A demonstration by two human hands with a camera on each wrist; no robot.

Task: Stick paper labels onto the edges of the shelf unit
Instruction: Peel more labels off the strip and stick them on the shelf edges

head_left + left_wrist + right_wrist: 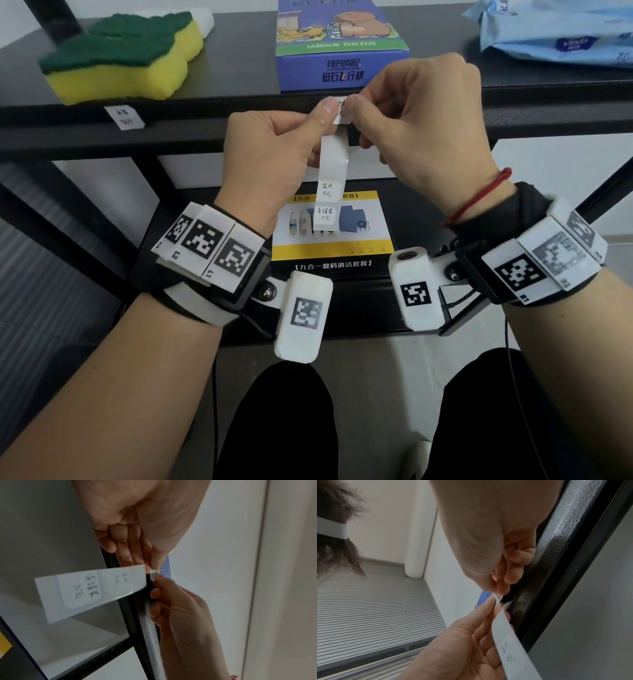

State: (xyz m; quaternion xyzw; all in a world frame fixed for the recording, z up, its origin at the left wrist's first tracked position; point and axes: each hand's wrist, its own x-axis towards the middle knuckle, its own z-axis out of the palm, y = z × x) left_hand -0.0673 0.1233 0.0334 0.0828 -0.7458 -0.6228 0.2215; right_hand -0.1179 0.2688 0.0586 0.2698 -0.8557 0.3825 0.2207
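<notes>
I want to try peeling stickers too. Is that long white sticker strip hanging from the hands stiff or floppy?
Probably floppy: the sticker strip hangs straight down from the left hand and bends in a curve in the left wrist view. It looks thin and light, so a gentle pinch likely holds it. The small label pinched by the right hand would probably curl or stick easily.

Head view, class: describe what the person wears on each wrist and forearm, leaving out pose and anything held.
Both forearms are bare, with no sleeves. The left wrist carries a black strap with white blocks bearing black square-code markers, plus a white camera pod. The right wrist has the same rig, a thin red string bracelet and a thin black cable.
</notes>
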